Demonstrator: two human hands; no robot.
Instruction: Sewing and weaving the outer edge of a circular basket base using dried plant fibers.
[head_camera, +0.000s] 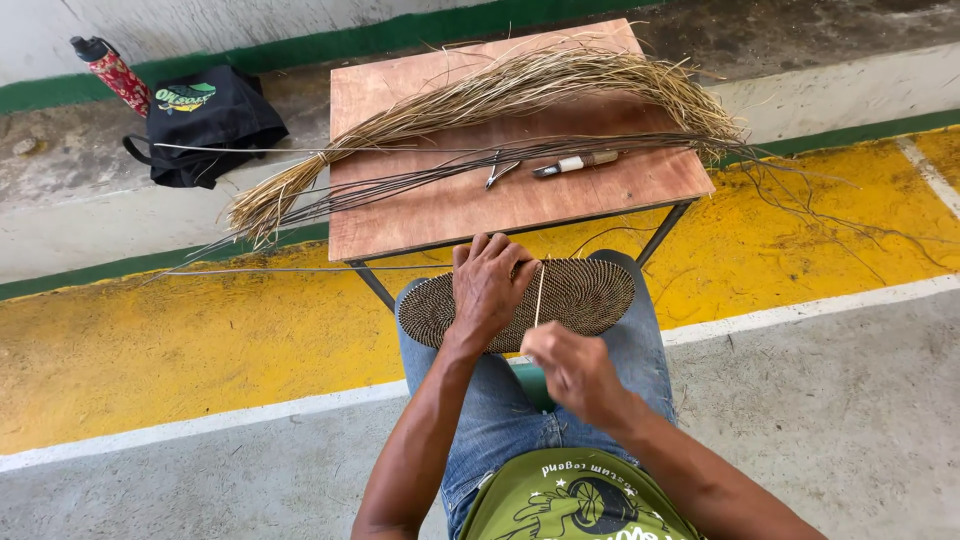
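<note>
A flat oval woven mat (590, 292), dark with pale flecks, lies across my knees. My left hand (487, 285) presses down on its left half, fingers spread over the far rim. My right hand (570, 367) sits just in front of the mat, pinching a thin pale straw strand (540, 295) that runs up across the weave.
A small wooden table (450, 205) stands beyond my knees with a long bundle of dry straw (480, 95), dark thin stems (400, 180), metal tweezers (500, 170) and a knife (578, 163). A black bag (205, 125) and a red bottle (115, 72) lie at the back left.
</note>
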